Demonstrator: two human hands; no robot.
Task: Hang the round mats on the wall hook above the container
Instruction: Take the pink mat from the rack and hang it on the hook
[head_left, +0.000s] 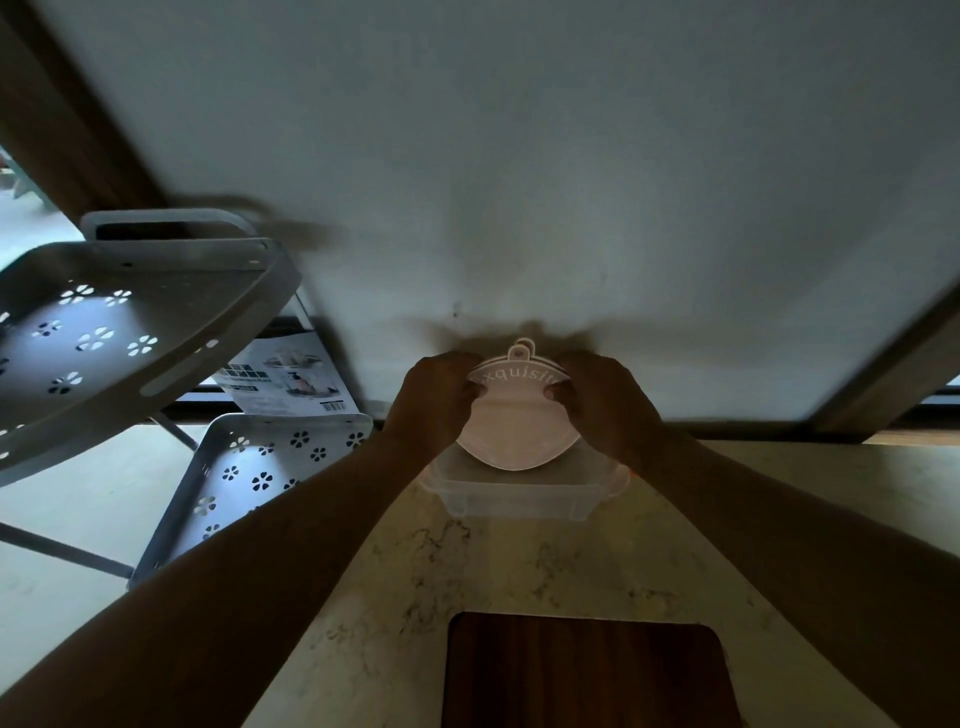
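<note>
Bare wall (519, 182) above; tiered rack (140, 322) crowds the left

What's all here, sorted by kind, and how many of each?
Hands: 2, left hand and right hand, both gripping the mats
Round mats: a stack, number unclear, counted as 1
Clear container: 1
Wooden board: 1
Grey perforated shelf trays: 2, upper tray and lower tray
Printed box: 1
Total: 8
</note>
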